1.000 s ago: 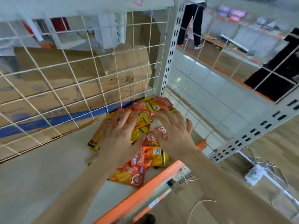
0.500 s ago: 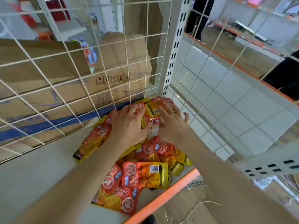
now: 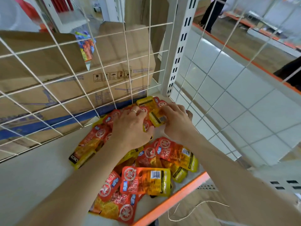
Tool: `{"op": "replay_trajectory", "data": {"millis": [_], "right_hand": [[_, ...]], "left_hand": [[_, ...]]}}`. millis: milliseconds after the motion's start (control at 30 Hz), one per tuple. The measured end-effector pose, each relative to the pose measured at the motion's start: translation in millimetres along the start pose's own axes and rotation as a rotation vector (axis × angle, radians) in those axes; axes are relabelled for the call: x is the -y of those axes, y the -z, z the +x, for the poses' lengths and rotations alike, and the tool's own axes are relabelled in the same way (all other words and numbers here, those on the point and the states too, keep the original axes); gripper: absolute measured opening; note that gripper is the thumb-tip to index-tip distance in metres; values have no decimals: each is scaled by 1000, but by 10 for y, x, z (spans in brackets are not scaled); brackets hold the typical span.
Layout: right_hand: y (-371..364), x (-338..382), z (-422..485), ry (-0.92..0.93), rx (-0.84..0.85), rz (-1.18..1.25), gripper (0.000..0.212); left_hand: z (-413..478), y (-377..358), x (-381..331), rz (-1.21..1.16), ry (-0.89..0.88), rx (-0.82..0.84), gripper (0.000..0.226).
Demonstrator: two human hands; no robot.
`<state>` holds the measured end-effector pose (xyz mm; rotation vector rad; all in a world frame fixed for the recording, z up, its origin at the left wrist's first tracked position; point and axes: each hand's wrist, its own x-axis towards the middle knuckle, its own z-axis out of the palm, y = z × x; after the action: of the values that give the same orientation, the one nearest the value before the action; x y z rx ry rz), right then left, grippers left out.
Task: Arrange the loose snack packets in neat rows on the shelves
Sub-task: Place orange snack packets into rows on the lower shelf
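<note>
Two bare hands, close together but not touching, both palm-down on the rear part of a loose heap of snack packets (image 3: 172,154).

Left hand (image 3: 132,126): fingers spread and fairly straight, pressed flat on red pouches just in front of the back grid; thin ring (image 3: 133,111) on one finger.

Right hand (image 3: 175,123): fingers bent over a yellow packet (image 3: 157,118), barcode side up, lying between the two hands; pinched or merely pressed, not discernible.

Snack packets: red-orange and yellow pouches, unsorted, overlapping at all angles. Heaped at the right end of an off-white shelf board (image 3: 32,176), from the back corner to the orange front edge (image 3: 171,199). Nearest the front: one orange packet (image 3: 146,180) with a barcode showing, and one red packet (image 3: 123,211) partly under it. At the left fringe of the heap: one outlying packet (image 3: 81,154), tilted, with a black strip at its end.

Surroundings:
- white wire back grid (image 3: 65,75)
- cardboard cartons (image 3: 117,59) just behind it, handling symbols printed on one
- white slotted upright (image 3: 177,51) at the back right corner
- side grid (image 3: 228,98) on the right, a pale tiled surface visible through it
- loose white string (image 3: 195,209) below the shelf front
- dark-trousered legs (image 3: 211,13) of another person, far off at upper right
</note>
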<state>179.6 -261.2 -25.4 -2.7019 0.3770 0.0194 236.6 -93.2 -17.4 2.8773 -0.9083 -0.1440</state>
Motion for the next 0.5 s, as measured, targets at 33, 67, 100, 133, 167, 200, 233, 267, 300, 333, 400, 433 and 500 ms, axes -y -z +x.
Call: {"op": "replay_trajectory", "data": {"millis": [33,67,100,133,167,200,233,267,300,333,400,433,500], "right_hand": [[21,-2,-8,-1,0,36,59],[32,-4,-16,-10,-22,71,55],[35,-4,-32,-33,-62,90,51],[35,-2,-53,-75,-114,91,44],[35,14,-73,-144,-159,78,36],[48,45,-88,-239,-164,67,34],[55,80,-88,-338,-130,51,43],[60,114,-86,-416,-80,32,55],[57,142,-75,-461,-52,14,64],[60,172,-60,-481,-49,-1,67],[73,206,-9,-488,-59,-23,64],[89,220,17,-488,-53,-33,61],[130,243,74,-500,-23,-27,56]], "left_hand": [[12,10,14,-50,53,-31,56],[31,17,25,-84,125,-56,56],[51,22,29,-94,197,-66,58],[73,23,26,-79,250,-60,60],[92,23,12,-48,276,-50,61],[110,22,-8,-18,286,-43,62],[128,25,-31,0,294,-39,64],[143,32,-53,8,306,-36,67],[160,37,-76,13,320,-34,71],[171,42,-99,22,331,-32,73],[199,39,-140,30,346,-39,76],[215,35,-154,17,355,-41,76],[254,34,-164,-76,374,-42,76]]}}
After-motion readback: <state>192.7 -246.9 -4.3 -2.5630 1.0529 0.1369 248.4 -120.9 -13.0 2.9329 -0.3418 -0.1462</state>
